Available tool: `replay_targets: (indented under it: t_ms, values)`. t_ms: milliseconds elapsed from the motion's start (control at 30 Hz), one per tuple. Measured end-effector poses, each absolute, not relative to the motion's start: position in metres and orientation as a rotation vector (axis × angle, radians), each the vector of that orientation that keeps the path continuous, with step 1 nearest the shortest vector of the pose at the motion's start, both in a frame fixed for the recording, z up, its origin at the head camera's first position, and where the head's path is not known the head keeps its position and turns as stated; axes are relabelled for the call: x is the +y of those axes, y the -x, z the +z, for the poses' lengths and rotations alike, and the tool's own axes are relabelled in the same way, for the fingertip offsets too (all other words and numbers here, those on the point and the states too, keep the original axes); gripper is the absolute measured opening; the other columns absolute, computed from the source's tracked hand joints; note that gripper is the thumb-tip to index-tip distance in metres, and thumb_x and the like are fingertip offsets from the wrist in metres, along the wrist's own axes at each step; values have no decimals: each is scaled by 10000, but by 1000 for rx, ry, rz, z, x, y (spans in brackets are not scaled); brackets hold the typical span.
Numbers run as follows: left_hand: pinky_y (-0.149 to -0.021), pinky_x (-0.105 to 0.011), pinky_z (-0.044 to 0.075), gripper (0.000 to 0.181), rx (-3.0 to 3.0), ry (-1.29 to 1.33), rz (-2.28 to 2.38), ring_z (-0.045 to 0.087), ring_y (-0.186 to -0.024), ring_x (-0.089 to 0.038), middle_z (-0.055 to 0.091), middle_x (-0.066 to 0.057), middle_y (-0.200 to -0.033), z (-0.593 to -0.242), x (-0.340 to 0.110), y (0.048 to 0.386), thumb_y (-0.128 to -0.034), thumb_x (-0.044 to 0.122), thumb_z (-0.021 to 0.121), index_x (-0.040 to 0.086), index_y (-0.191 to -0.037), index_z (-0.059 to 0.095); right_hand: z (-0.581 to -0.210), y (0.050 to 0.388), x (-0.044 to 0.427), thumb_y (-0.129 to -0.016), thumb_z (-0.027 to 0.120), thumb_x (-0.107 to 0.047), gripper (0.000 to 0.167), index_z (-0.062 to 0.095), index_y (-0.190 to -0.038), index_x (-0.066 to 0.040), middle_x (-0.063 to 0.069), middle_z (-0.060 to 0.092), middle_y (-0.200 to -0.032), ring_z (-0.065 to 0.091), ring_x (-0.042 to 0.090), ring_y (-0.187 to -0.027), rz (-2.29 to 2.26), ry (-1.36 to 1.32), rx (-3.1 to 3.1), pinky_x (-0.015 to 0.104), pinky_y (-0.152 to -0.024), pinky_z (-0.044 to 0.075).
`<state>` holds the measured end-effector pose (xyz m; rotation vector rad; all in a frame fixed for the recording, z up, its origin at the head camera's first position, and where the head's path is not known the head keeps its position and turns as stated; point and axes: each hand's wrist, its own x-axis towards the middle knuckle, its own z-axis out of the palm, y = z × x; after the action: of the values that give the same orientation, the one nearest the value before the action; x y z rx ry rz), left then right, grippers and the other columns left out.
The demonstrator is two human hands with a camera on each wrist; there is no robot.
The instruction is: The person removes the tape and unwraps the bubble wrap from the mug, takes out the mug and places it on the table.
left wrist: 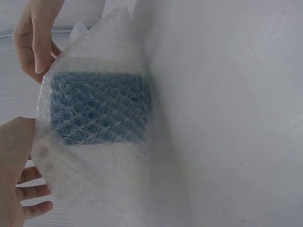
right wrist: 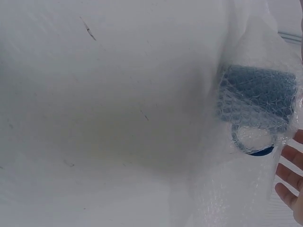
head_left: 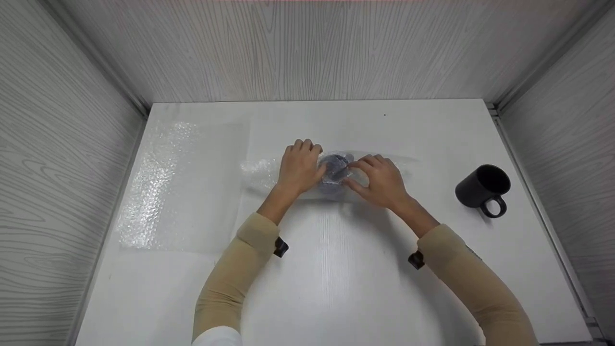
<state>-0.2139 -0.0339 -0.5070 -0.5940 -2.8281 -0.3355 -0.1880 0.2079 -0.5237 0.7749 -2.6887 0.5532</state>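
Note:
A blue mug (left wrist: pixel 97 109), inside a layer of bubble wrap (left wrist: pixel 102 175), stands in the middle of the table. Its handle (right wrist: pixel 253 138) shows through the plastic in the right wrist view. From the left, my left hand (head_left: pixel 300 166) holds the wrap at the mug's top, thumb near the rim and fingers curved toward the far side. Opposite it, my right hand (head_left: pixel 379 181) pinches the wrap at the mug's upper right edge with thumb and forefinger. The other right fingers (right wrist: pixel 289 175) hang loosely beside the wrap. Fingertip contact is partly hidden.
A black mug (head_left: pixel 473 187) stands on the right of the white table (head_left: pixel 326 288), its handle toward the near right. Flat on the left lies a large sheet of bubble wrap (head_left: pixel 182 192). Wood-grain panels (head_left: pixel 307 53) enclose the back and both sides.

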Motion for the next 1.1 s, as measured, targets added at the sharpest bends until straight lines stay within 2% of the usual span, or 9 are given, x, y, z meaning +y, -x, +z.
replay_targets:
  t_ms: [533,800,1100]
  values:
    - [-1022,-461,577,320,-2775,591,-327,675,-1154,-311,717,-105,-1182,-506,-36,211,-1007,335,676,92,-1210,719,-522,188,209,-965,722,-482,452,756,-1234,-121,119,743,-1186,680,357,-1147,562,-772,-2723,547,-1034,547]
    - [-1008,-450,587,322,-2748,594,-283,684,-1145,-305,725,-105,-1174,-504,-37,209,-1010,348,677,94,-1202,723,-520,190,210,-976,704,-439,420,747,-1247,-121,127,741,-1200,678,360,-1143,551,-778,-2767,541,-1044,542]
    - [-1006,-435,591,308,-2727,601,-284,690,-1133,-293,729,-91,-1156,-504,-39,206,-1010,338,679,99,-1199,723,-518,191,210,-973,689,-438,406,749,-1241,-138,119,747,-1175,685,361,-1120,556,-781,-2781,541,-1014,553]
